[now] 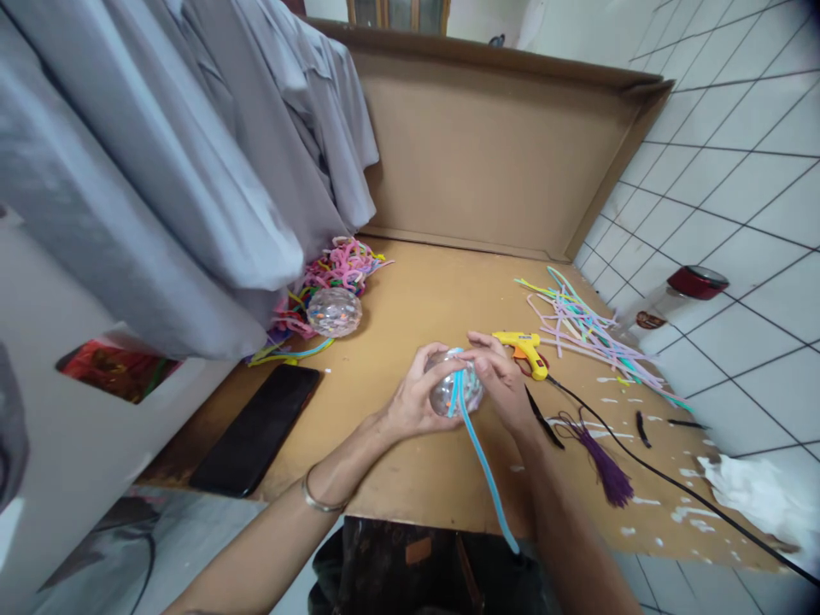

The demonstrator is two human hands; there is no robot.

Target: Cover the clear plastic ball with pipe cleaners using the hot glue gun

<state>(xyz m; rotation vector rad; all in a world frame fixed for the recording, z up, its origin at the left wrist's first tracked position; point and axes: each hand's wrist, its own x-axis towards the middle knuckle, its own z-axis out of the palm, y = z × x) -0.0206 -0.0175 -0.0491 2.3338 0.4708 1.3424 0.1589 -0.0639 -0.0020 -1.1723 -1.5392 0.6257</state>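
My left hand (416, 395) is wrapped round a clear plastic ball (442, 397) with small coloured bits showing in it. A light blue pipe cleaner (485, 465) lies over the ball's near face, and its long end hangs down past the table's front edge. The fingers of my right hand (500, 376) press the pipe cleaner against the top of the ball. Just beyond that hand rests a yellow glue gun (522, 348) on its side. Whether glue is on the ball, I cannot tell.
A second clear ball (334, 312) sits by a heap of pink pipe cleaners (349, 265). A black phone (256, 431) lies left. Right are loose pastel pipe cleaners (570, 320), a purple tassel (606, 470), the black cord (647, 465) and a red-lidded jar (679, 295). Grey cloth (256, 128) hangs left.
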